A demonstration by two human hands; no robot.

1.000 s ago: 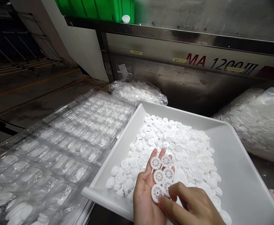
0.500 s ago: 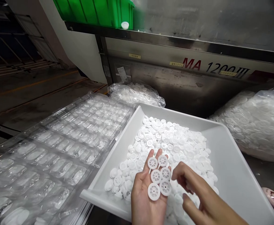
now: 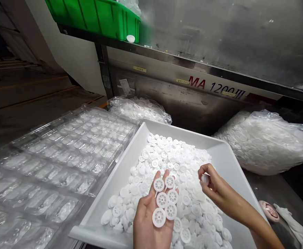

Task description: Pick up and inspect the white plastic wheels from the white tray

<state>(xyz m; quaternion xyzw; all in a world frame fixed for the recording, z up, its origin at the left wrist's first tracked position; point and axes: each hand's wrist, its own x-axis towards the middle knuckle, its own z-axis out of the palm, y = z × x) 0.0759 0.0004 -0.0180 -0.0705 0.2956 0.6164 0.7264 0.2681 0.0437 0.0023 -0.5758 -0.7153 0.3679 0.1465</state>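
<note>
1. Holding the left hand open and palm up at about 6 o'clock, the person carries six spoked white plastic wheels, which lie flat across the palm and fingers with nothing closed over them.
2. The right hand sits at about 4 o'clock, well apart from the left, its thumb and fingertips pinched on a small white disc.
3. Both hands are above a white tray, which holds a heap of white discs and wheels.
4. Clear plastic trays with moulded pockets lie at 9 o'clock. Plastic bags of white discs sit at 12 o'clock and 2 o'clock, and a green crate stands on a shelf at 11 o'clock.
5. A level left palm with slightly cupped fingers would likely stop the wheels sliding off. Pinching one piece at a time by its edge seems safest, with both hands over the tray so that a dropped piece lands in the heap.
</note>
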